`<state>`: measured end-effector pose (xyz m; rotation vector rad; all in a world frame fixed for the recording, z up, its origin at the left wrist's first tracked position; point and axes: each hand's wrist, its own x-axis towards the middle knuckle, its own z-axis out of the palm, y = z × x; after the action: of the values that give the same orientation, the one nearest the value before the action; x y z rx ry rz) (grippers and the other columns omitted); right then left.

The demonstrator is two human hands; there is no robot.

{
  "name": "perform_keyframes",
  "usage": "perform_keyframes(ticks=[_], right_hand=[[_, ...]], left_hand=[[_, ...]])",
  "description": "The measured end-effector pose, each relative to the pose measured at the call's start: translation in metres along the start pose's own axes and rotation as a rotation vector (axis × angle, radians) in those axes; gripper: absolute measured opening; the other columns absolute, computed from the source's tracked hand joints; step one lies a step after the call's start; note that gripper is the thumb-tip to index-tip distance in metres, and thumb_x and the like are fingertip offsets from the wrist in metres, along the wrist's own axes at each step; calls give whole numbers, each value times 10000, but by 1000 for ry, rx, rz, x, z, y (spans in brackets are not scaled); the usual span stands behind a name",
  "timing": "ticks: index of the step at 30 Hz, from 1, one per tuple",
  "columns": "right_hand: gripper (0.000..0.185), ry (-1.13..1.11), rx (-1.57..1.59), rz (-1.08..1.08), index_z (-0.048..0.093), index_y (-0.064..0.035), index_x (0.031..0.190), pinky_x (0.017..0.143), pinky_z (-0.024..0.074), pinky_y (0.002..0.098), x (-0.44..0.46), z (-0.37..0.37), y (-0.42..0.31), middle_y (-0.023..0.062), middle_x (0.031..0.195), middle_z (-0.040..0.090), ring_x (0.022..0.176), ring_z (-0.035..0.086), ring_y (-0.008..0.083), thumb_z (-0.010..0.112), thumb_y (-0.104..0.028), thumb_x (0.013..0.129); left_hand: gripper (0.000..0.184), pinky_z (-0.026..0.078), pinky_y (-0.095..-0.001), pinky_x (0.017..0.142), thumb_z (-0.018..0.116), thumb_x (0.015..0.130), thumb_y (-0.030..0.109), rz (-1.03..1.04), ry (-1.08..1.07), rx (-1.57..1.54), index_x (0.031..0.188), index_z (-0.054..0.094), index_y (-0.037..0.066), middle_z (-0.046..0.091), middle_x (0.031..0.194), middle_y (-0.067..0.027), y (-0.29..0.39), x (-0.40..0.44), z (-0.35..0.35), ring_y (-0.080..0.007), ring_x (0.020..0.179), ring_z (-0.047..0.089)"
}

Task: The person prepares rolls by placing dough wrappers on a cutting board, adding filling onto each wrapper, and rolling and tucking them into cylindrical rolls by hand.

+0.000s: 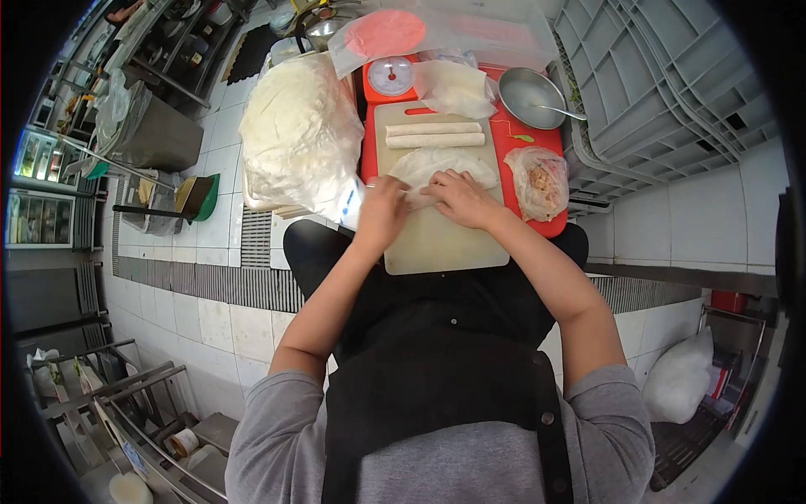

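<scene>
On a cream cutting board [445, 248] lies a thin round white wrapper [449, 161]. My left hand [385, 204] pinches the left end of its near edge, fingers closed. At the middle of that same edge, the bent fingers of my right hand [459, 198] grip the folded part, which they largely hide. Two slim white rolls [434, 134] rest side by side across the board, beyond the wrapper. Right of the board, an open plastic bag of crumbly filling [538, 185] sits on a red surface [550, 225].
A large plastic bag of white sheets [298, 126] stands at left. Beyond the board are a red kitchen scale [391, 77] and a wrapped stack of white sheets [456, 89]. A metal bowl [529, 97] with a spoon lies back right, beside grey plastic crates [663, 84].
</scene>
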<state>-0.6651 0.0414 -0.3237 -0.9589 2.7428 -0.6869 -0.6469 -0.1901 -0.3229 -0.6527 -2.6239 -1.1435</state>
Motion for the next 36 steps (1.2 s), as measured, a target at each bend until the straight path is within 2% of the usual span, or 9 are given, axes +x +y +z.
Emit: perform_keyframes(ticks=[1, 6, 10, 12, 20, 22, 27, 34, 36], right_hand=[[345, -19, 5, 15, 677, -137, 1243, 1003, 428, 465, 2, 0, 2, 55, 1165, 589, 1220, 543, 245, 673, -155, 898], [263, -29, 63, 59, 715, -122, 1170, 1002, 437, 462, 3, -2, 15, 68, 1135, 599, 1208, 554, 258, 676, -173, 915], [233, -11, 69, 0, 728, -109, 1126, 980, 461, 444, 0, -4, 15, 74, 1103, 606, 1176, 572, 276, 696, -160, 901], [231, -1, 90, -9, 726, -110, 1114, 975, 466, 445, 0, -4, 17, 74, 1096, 607, 1165, 575, 282, 706, -143, 887], [264, -14, 186, -44, 712, -99, 1064, 974, 490, 448, -3, -2, 24, 86, 1072, 614, 1123, 598, 307, 747, -93, 803], [285, -133, 246, 7, 710, -89, 1070, 978, 503, 445, 0, -9, 23, 102, 1087, 622, 1129, 603, 322, 751, -113, 789], [295, -183, 165, 60, 718, -80, 1063, 985, 509, 441, 9, -16, 9, 125, 1106, 637, 1140, 610, 338, 764, -131, 775], [270, -129, 283, 22, 722, -42, 1042, 982, 511, 435, -7, -18, 19, 153, 1098, 642, 1116, 624, 355, 742, -100, 779], [264, -98, 196, 77, 724, -42, 1038, 982, 512, 432, -11, -20, 31, 153, 1096, 644, 1111, 626, 353, 736, -88, 777]], left_hand=[[228, 497, -466, 901, 698, 844, 6, 105, -63, 59, 1071, 679, 5, 652, 1064, -176, 6, 2, 4, -395, 1010, 612], [192, 518, -473, 869, 652, 918, 105, 63, -156, 238, 1085, 706, 26, 646, 1048, -110, -2, -2, 30, -333, 1038, 627], [188, 526, -467, 858, 663, 919, 129, 59, -189, 235, 1074, 710, 33, 637, 1026, -107, 0, -3, 29, -326, 1030, 630], [209, 531, -451, 847, 729, 867, 104, 72, -169, 222, 1055, 719, 12, 640, 990, -138, 3, -4, 26, -351, 975, 636], [301, 528, -458, 849, 791, 801, 102, 27, -154, 74, 1078, 717, 10, 645, 1017, -151, 10, -18, 20, -364, 985, 631], [319, 527, -462, 849, 797, 790, 101, 24, -154, 52, 1083, 714, 7, 646, 1020, -153, 11, -17, 18, -368, 988, 630], [385, 525, -456, 855, 780, 796, 93, 34, -266, 168, 1162, 691, 12, 632, 1054, -170, 16, -4, 20, -380, 990, 623], [407, 517, -479, 860, 809, 799, 192, 62, -159, 284, 1134, 650, 26, 605, 1076, -145, 31, -23, 31, -359, 1028, 618], [407, 513, -478, 867, 806, 802, 184, 12, -233, 311, 1137, 643, 20, 597, 1076, -150, 33, -15, 33, -360, 1030, 615]])
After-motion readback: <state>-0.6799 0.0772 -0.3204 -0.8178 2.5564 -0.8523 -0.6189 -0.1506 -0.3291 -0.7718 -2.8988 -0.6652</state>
